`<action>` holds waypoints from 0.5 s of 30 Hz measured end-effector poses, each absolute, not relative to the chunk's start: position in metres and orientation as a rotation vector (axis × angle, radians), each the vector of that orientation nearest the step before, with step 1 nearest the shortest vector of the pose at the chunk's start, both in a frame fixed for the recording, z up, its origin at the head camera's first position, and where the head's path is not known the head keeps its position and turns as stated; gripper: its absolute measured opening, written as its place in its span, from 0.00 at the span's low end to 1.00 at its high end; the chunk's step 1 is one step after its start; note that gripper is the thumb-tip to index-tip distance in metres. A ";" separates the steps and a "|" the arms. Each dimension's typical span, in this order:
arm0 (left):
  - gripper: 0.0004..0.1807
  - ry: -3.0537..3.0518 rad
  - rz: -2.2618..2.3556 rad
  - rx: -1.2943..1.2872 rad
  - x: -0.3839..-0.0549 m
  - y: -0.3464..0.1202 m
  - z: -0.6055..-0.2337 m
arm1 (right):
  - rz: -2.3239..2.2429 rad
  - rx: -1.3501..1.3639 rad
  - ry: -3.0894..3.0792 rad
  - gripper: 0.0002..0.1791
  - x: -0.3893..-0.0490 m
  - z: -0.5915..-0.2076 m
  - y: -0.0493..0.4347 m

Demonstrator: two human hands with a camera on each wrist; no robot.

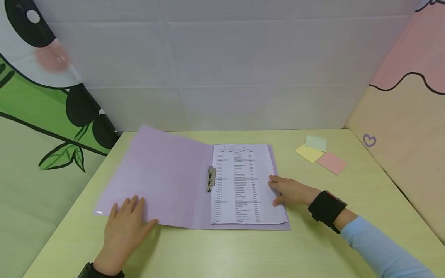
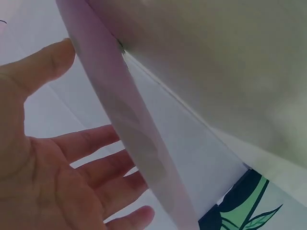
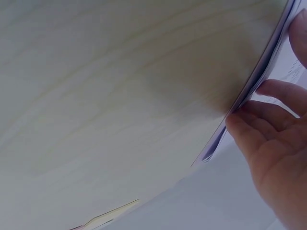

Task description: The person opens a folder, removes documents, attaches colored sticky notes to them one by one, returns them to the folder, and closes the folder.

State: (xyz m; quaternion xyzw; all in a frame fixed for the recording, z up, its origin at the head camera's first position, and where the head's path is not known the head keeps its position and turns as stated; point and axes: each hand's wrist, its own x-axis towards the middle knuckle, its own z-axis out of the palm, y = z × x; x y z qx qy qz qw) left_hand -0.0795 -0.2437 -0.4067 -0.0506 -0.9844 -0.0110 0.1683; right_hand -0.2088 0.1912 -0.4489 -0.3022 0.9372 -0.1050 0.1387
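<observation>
A light purple clip folder [image 1: 163,170] lies spread on the table, its left cover tilted up from the tabletop. A stack of printed sheets [image 1: 226,185] lies on its right side, by a metal clip [image 1: 210,178] at the spine. My left hand [image 1: 126,227] rests with extended fingers on the cover's lower left part; the left wrist view shows its fingertips at the cover's edge [image 2: 120,105]. At the right edge of the sheets, my right hand [image 1: 290,190] touches them with its fingertips and thumb. In the right wrist view, fingers [image 3: 247,132] meet the sheets' edge.
Three sticky notes, green [image 1: 315,143], yellow [image 1: 309,153] and pink [image 1: 332,163], lie overlapping at the back right of the pale wooden table [image 1: 222,255]. A light cloth wall [image 1: 222,69] stands behind, with printed side walls left and right.
</observation>
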 end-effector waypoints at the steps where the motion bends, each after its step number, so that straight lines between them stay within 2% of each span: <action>1: 0.38 -2.835 -0.038 -0.132 -0.080 -0.245 -0.409 | -0.305 -0.873 2.711 0.43 -0.209 -0.449 0.192; 11: 0.35 -3.044 -0.184 -0.122 -0.089 -0.255 -0.425 | -0.321 -0.914 2.713 0.44 -0.211 -0.452 0.193; 15: 0.40 -3.133 -0.202 -0.211 -0.104 -0.255 -0.418 | -0.324 -0.936 2.715 0.44 -0.210 -0.451 0.194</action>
